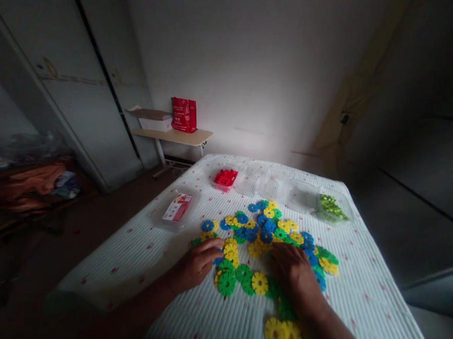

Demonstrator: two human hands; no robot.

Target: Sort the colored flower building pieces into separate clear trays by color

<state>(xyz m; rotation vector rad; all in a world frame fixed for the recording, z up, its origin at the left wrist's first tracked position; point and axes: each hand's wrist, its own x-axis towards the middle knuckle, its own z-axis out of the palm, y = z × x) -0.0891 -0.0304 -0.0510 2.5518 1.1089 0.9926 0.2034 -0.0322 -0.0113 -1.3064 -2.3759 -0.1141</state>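
Note:
A heap of flat gear-shaped plastic discs (269, 231) in yellow, blue and green lies on a white ribbed table cover (360, 298). My left hand (197, 263) rests on the near left edge of the heap, fingers curled over a few discs; whether it grips one is unclear. My right hand (294, 271) lies palm down on the heap's near right part, fingers bent onto the discs. More yellow discs (283, 335) lie by my right forearm, and green ones (239, 279) between the hands.
At the table's far side stand clear tubs: one with red pieces (225, 178), empty ones (271, 184), one with light green pieces (331, 206). A clear lid with a red label (177, 207) lies left. Beyond is a small desk (173, 135) with a red bag (184, 114).

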